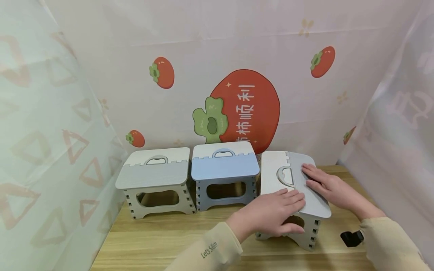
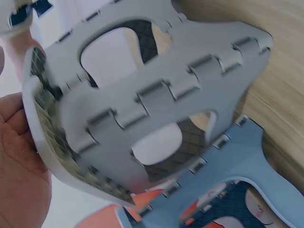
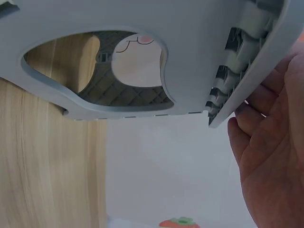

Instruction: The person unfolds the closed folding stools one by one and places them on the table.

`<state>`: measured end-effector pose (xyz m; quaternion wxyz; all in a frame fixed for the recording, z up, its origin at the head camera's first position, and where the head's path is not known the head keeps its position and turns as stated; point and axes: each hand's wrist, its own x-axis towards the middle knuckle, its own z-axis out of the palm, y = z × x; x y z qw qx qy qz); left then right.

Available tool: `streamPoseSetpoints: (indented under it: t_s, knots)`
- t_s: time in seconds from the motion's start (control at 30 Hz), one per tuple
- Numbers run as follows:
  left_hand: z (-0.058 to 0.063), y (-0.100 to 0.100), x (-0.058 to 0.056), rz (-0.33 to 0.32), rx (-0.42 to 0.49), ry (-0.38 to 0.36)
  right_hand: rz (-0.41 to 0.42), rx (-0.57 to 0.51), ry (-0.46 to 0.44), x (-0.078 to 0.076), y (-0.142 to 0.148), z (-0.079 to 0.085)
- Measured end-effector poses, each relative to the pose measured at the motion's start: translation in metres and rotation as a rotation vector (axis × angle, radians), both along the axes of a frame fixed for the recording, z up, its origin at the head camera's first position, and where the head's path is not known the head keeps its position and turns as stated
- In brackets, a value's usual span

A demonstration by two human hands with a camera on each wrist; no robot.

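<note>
A grey-and-white folding step stool (image 1: 310, 192) stands unfolded at the right, turned sideways to the other two. My left hand (image 1: 276, 210) rests on the near part of its top, fingers straight and thumb lower along the front side. On the grey half lies my right hand (image 1: 323, 184), its fingers stretched flat. The stool's carry handle (image 1: 286, 176) sits in the top between the white and grey halves. From below, the left wrist view shows the hinged grey legs (image 2: 156, 95); the right wrist view shows a side panel with an oval opening (image 3: 190, 61).
A blue-and-white stool (image 1: 225, 169) stands in the middle, close beside a greenish-grey-and-white stool (image 1: 156, 177) at the left. All stand on a wooden tabletop (image 1: 162, 241) before a persimmon-printed cloth (image 1: 176, 124). A small black object (image 1: 352, 238) shows beside the right sleeve.
</note>
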<state>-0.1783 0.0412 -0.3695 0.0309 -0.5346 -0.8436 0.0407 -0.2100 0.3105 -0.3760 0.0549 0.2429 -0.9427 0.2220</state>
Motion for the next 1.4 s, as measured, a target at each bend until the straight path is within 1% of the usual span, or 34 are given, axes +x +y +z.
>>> streamPoseSetpoints:
  t_s: [0.1, 0.23, 0.3, 0.43, 0.67, 0.8, 0.9, 1.0, 1.2, 1.4]
  knots:
    - [0.000, 0.006, 0.005, -0.036, -0.023, 0.039, 0.007, -0.012, -0.030, -0.005, -0.001, 0.001]
    - [-0.001, 0.012, 0.011, -0.064, -0.045, 0.082, 0.011, -0.041, -0.083, -0.009, -0.001, 0.001]
    - [-0.002, 0.014, 0.013, -0.074, -0.054, 0.104, 0.011, -0.053, -0.102, -0.010, -0.001, 0.000]
    - [-0.003, 0.017, 0.016, -0.075, -0.059, 0.130, 0.004, -0.050, -0.115, -0.013, 0.000, -0.003]
    - [-0.003, 0.018, 0.017, -0.068, -0.035, 0.139, -0.013, -0.027, -0.068, -0.014, 0.003, -0.004]
    - [-0.004, 0.017, 0.017, -0.083, -0.006, 0.154, -0.024, -0.019, -0.057, -0.010, 0.009, -0.006]
    - [-0.004, 0.015, 0.016, -0.101, 0.023, 0.159, -0.025, -0.012, -0.027, -0.007, 0.016, -0.008]
    - [-0.005, 0.014, 0.015, -0.114, 0.045, 0.173, -0.024, -0.009, 0.025, -0.003, 0.023, -0.012]
    - [-0.006, 0.014, 0.013, -0.093, 0.046, 0.182, -0.048, -0.009, 0.087, 0.005, 0.036, -0.018]
    - [-0.006, 0.013, 0.011, -0.062, 0.048, 0.157, -0.053, 0.016, 0.180, 0.013, 0.045, -0.023]
